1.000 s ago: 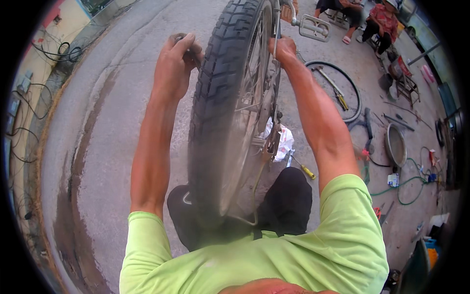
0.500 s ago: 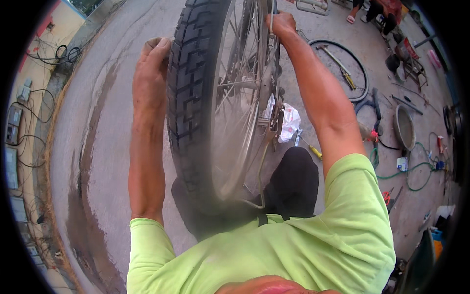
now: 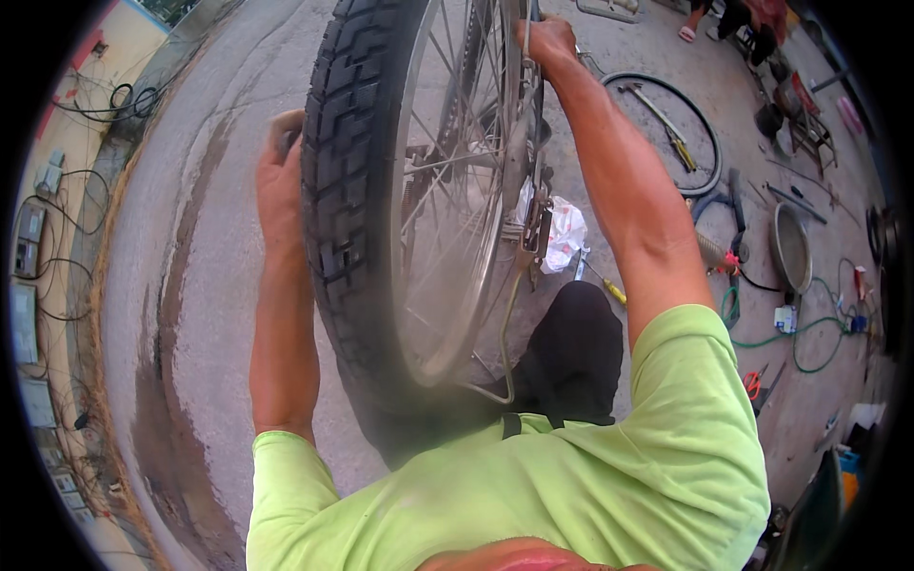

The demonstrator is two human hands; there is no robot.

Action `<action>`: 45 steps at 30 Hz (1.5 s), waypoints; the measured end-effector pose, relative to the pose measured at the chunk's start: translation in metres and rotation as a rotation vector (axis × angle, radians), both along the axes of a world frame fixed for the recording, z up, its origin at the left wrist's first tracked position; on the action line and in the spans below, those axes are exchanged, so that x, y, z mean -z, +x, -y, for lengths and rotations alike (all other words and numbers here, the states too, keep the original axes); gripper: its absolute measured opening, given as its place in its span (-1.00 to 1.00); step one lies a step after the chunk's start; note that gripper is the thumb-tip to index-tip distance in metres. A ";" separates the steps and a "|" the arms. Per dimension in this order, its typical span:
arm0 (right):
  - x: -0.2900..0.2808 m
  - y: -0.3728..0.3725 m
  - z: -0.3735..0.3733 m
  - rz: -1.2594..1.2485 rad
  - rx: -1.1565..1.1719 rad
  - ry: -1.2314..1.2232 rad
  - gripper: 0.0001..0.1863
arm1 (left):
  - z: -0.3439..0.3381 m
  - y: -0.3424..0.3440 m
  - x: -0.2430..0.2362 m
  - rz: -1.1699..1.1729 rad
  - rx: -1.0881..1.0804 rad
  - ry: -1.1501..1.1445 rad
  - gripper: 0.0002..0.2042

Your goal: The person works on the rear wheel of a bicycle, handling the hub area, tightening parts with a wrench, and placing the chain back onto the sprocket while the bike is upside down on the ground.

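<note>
A spoked wheel with a chunky black tyre [image 3: 347,171] stands upright in front of me, its lower part between my legs and blurred. My left hand [image 3: 279,176] is at the tyre's left side, with bent fingers against its edge; the fingertips are partly hidden. On the wheel's right, my right hand [image 3: 550,43] is closed round a metal bar [image 3: 528,52] of the cycle's frame. Below that hand are a bracket [image 3: 535,233] and a bent metal rod [image 3: 512,333]. A crumpled white plastic bag [image 3: 566,233] lies beside them.
Right of my arm lie a loose black tyre [image 3: 709,133], a hammer [image 3: 657,112], a yellow-handled screwdriver [image 3: 614,291], a metal basin [image 3: 790,246], a green cord [image 3: 790,333] and red-handled scissors [image 3: 754,383]. People sit at the far right. Wall boxes and cables [image 3: 29,228] line the left.
The wheel's upper part has shifted left, and its tread pattern looks different. My left hand has moved left and slightly down with it. The right hand stays on the bar.
</note>
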State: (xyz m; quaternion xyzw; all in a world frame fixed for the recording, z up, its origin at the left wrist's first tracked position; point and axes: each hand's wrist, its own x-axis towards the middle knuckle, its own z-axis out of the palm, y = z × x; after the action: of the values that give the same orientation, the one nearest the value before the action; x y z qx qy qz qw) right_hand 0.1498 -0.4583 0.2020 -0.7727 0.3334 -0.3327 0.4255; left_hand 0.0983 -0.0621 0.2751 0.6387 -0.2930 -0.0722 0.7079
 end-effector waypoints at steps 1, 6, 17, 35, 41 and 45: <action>-0.003 -0.002 0.000 -0.002 0.017 -0.002 -0.53 | 0.005 0.003 0.005 0.035 -0.026 0.094 -0.79; -0.012 -0.002 -0.006 -0.001 0.005 0.092 -0.49 | 0.000 0.040 0.039 0.060 0.088 -0.143 -0.72; -0.009 -0.002 -0.010 -0.036 -0.021 0.141 -0.51 | 0.018 0.027 0.011 0.269 -0.067 0.076 -0.62; -0.014 -0.099 -0.001 0.485 -0.176 0.315 -0.56 | 0.062 -0.171 -0.134 1.429 0.426 0.242 -0.92; -0.117 -0.269 -0.108 0.634 -0.649 -0.645 -0.61 | 0.055 -0.165 -0.131 1.160 0.667 0.283 -0.88; -0.127 -0.278 -0.124 0.456 -0.991 -0.982 -0.76 | 0.053 -0.164 -0.128 0.957 0.798 0.329 -0.73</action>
State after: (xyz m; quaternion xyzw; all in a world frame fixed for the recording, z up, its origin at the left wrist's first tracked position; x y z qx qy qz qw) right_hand -0.1280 -0.3339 0.3288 -0.8460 -0.3394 -0.3649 0.1893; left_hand -0.0662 -0.1152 0.4030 0.5423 -0.7765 -0.0812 0.3105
